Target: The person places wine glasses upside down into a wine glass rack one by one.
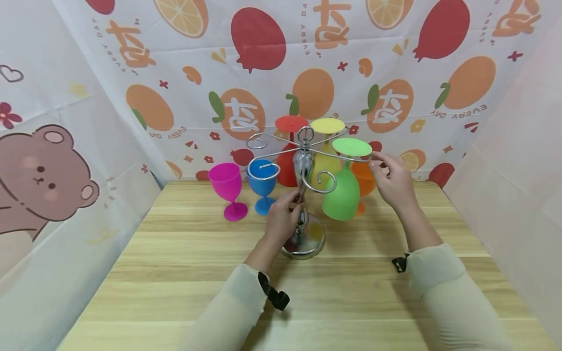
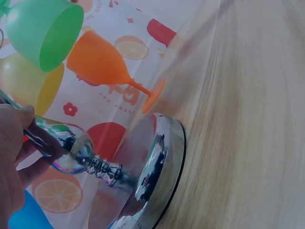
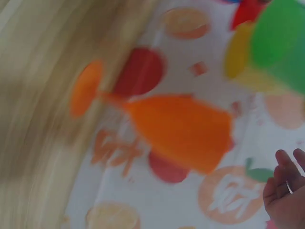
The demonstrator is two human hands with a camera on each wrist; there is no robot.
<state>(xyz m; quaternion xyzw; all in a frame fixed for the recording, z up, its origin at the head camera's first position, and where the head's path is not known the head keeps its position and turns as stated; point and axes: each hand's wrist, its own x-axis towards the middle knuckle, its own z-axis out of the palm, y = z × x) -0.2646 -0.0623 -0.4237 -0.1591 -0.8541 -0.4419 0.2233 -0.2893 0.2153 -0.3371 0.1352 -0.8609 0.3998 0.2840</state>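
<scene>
In the head view a silver goblet rack (image 1: 304,165) stands on the table, with curled wire arms round its top. My left hand (image 1: 284,217) grips the rack's slim column above its round base (image 2: 164,157). A green goblet (image 1: 344,195) hangs upside down from a right-hand arm. My right hand (image 1: 392,180) is beside the green goblet's foot, fingertips at its edge; whether they touch is unclear. Its fingers look loosely bent in the right wrist view, with nothing visible between them. Red (image 1: 287,163) and yellow (image 1: 327,165) goblets hang upside down behind.
An orange goblet (image 3: 181,129) stands upright behind the green one, blurred in the right wrist view. Pink (image 1: 226,183) and blue (image 1: 262,183) goblets stand upright at the left. Fruit-printed cloth (image 1: 272,87) backs the wooden table (image 1: 175,282).
</scene>
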